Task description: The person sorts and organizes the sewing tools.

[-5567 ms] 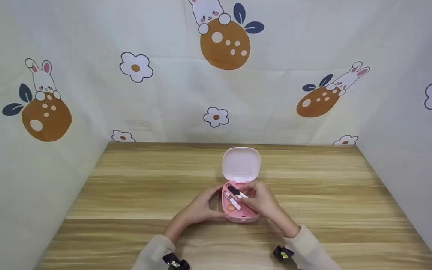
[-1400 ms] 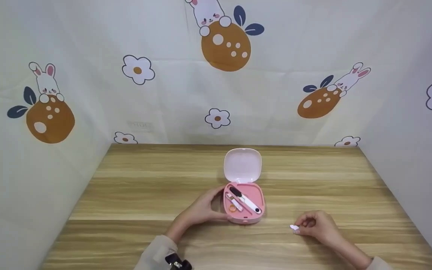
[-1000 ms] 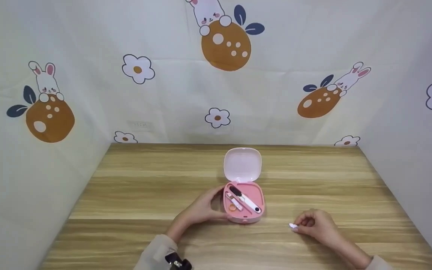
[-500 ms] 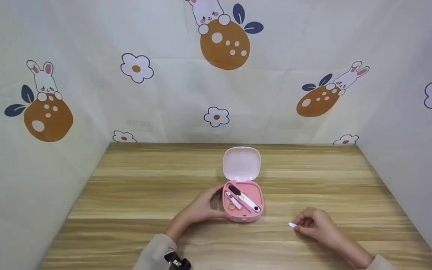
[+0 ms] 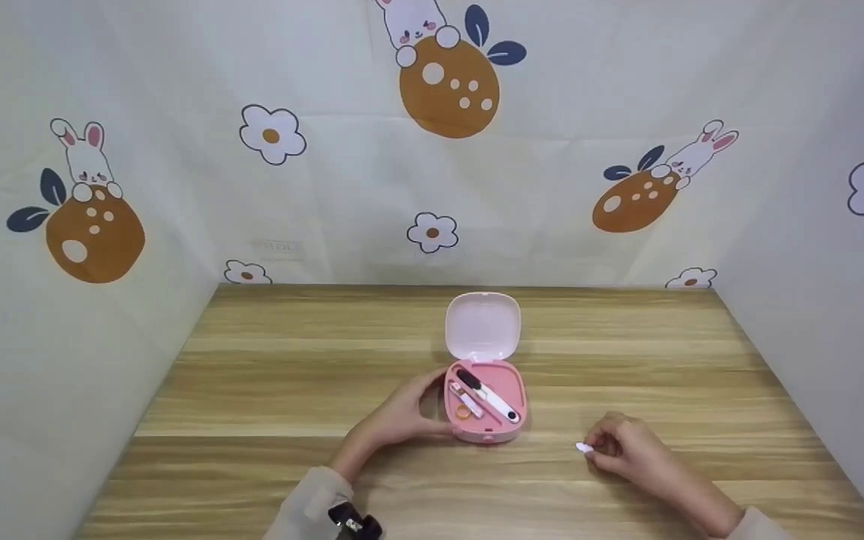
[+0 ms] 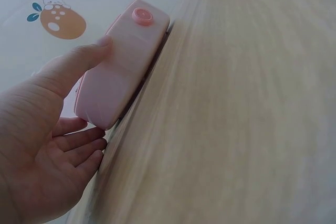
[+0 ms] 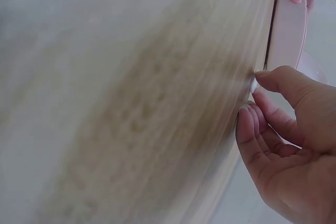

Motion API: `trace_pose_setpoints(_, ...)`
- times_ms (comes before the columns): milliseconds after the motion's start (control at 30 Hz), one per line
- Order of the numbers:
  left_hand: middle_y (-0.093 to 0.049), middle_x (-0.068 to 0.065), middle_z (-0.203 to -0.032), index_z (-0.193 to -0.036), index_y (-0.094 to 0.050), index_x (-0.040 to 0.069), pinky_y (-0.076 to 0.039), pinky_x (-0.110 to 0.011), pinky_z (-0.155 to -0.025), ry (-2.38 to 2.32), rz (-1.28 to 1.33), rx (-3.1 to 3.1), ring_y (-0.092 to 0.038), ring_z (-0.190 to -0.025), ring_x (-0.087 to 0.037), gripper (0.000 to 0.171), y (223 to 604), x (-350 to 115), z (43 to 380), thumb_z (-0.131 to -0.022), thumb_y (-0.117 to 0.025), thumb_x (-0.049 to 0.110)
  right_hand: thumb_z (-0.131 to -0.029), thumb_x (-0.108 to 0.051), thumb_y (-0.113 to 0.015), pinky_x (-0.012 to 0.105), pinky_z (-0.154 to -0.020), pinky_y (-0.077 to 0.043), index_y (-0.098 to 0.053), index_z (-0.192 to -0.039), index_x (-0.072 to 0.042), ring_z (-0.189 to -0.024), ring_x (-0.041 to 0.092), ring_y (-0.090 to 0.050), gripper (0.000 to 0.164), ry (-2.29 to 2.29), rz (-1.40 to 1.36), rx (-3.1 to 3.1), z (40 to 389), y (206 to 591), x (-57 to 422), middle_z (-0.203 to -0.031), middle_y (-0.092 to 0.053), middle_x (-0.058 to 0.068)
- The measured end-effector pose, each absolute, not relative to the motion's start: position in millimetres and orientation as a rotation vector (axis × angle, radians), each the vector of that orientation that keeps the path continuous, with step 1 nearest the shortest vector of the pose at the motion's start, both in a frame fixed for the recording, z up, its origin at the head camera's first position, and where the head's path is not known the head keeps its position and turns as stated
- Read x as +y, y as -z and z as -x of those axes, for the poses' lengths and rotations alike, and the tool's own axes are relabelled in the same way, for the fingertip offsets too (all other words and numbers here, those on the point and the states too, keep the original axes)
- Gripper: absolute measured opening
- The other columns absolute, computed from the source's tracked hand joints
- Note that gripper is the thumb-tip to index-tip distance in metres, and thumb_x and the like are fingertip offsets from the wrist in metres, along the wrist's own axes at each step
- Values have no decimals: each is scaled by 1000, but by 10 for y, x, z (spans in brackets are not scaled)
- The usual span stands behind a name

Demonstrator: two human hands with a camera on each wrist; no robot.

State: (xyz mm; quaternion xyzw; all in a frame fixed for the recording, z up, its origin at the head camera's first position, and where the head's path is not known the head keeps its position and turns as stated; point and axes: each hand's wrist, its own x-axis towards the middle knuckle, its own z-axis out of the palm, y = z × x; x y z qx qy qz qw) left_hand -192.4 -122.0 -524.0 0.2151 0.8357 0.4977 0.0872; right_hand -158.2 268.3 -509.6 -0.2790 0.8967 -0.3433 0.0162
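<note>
An open pink case (image 5: 486,435) stands on the table with its lid tipped back. My left hand (image 5: 400,414) holds its left side, thumb on the front wall; in the left wrist view the thumb presses the pink wall (image 6: 123,61) and the lower fingers lie beside it. Inside the tray lie a white-handled tool with a black head (image 5: 489,396), a small white-and-pink nail clipper (image 5: 466,399) and an orange ring-like piece (image 5: 463,412). To the right, my right hand (image 5: 633,454) pinches a small white piece (image 5: 583,447) low over the table; its kind cannot be told.
The case's pale pink lid (image 5: 483,326) stands up behind the tray. A wood-grain table (image 5: 289,360) reaches back to a cloth wall (image 5: 342,187) printed with rabbits, oranges and flowers. A black strap device (image 5: 355,521) sits at my left sleeve.
Earlier my right hand was at the white-handled tool in the case; it then appeared at the right with the white piece. Lately its fingers have shifted slightly. The left hand stays on the case.
</note>
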Motion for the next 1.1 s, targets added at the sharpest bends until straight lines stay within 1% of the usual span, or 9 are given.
trace_pose_setpoints(233,-46,-15,-163,-161,-41,6,-29,-54,-129,-1512,-664,2484,-41,-152,-34,101,5263,-1229,1941,-79,-94,33,-87,-1,-81,17,-57,-46,-69,-85,-6,-73,-2,-49,12,988,888,2792,1606,5073,2658,-84,-60,-3)
trace_pose_setpoints(467,-46,-15,-164,-161,-41,7,-27,-56,-129,-1509,-658,2481,-41,-152,-35,101,5265,-1225,1931,-79,-94,33,-87,-1,-80,17,-56,-48,-70,-87,-3,-70,-4,-54,10,1092,833,2716,1628,5047,2674,-81,-67,-4)
trace_pose_setpoints(600,-45,-16,-164,-162,-40,6,-27,-58,-129,-1506,-658,2486,-41,-152,-37,102,5258,-1223,1919,-79,-94,33,-84,2,-79,18,-57,-52,-70,-87,-2,-70,-4,-57,10,1164,820,2693,1639,5028,2682,-78,-70,-3)
trace_pose_setpoints(700,-44,-17,-164,-162,-40,5,-26,-59,-128,-1502,-654,2489,-40,-152,-38,103,5258,-1223,1914,-78,-94,34,-79,5,-78,18,-57,-54,-69,-87,-2,-70,-4,-58,14,1160,816,2717,1644,5015,2682,-77,-69,-3)
trace_pose_setpoints(767,-44,-17,-164,-162,-40,5,-26,-59,-128,-1498,-650,2491,-40,-152,-38,104,5258,-1223,1914,-78,-94,34,-77,6,-78,19,-57,-55,-69,-87,-2,-70,-4,-58,16,1151,816,2724,1646,5009,2680,-77,-69,-4)
trace_pose_setpoints(967,-46,-16,-163,-161,-41,6,-27,-58,-129,-1516,-670,2483,-41,-152,-37,102,5259,-1224,1921,-78,-94,33,-75,8,-76,19,-58,-56,-69,-87,-1,-70,-3,-58,17,1148,799,2721,1658,5011,2675,-77,-68,-3)
trace_pose_setpoints(1100,-47,-16,-162,-161,-42,6,-28,-58,-128,-1522,-684,2485,-42,-151,-37,101,5264,-1227,1932,-78,-94,33,-76,10,-77,19,-59,-56,-71,-88,0,-71,-3,-60,16,1189,790,2710,1681,5034,2688,-77,-70,-1)
